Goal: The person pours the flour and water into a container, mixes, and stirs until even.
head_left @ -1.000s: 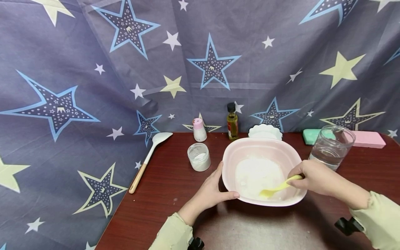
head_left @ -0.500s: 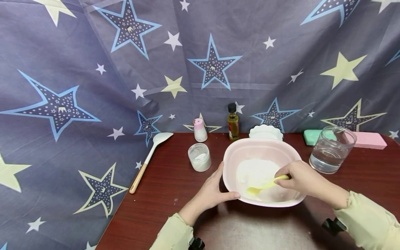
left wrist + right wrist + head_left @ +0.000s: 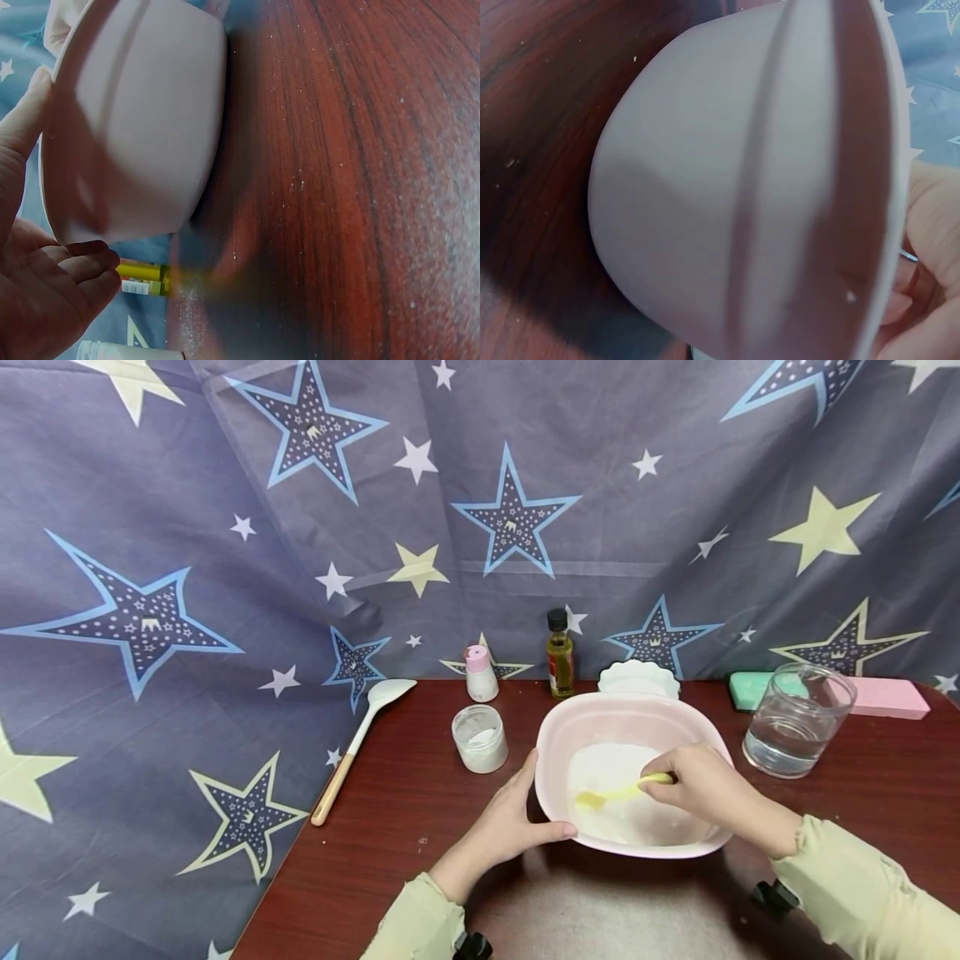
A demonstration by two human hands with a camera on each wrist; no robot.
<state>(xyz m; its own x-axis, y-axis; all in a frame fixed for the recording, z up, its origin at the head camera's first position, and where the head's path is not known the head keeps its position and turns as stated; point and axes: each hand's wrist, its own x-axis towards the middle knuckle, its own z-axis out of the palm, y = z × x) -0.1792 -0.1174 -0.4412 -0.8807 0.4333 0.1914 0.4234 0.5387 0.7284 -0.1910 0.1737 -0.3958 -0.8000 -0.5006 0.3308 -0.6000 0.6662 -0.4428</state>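
A pink, rounded-square bowl [image 3: 633, 850] holds white powder [image 3: 606, 763]. My left hand [image 3: 501, 828] grips the bowl's left side, with the thumb on the near rim and the fingers along the outer wall. In the left wrist view, the left fingers [image 3: 86, 264] bend beneath the rim. My right hand [image 3: 701, 785] reaches over the bowl and pinches the handle of a yellow spoon [image 3: 618, 792]. The spoon's head is at the left part of the powder. In the right wrist view, the bowl's wall [image 3: 682, 172] hides the spoon and part of the right hand.
A jar of white powder [image 3: 480, 739], a pink-capped shaker [image 3: 480, 673] and an oil bottle [image 3: 559, 660] stand behind the bowl's left side. On the right is a glass of water [image 3: 793, 727]. A white ladle [image 3: 354, 747] lies along the left table edge.
My right hand has drawn the yellow spoon leftward across the powder, from the bowl's right side to its left. The left hand and bowl have stayed in place.
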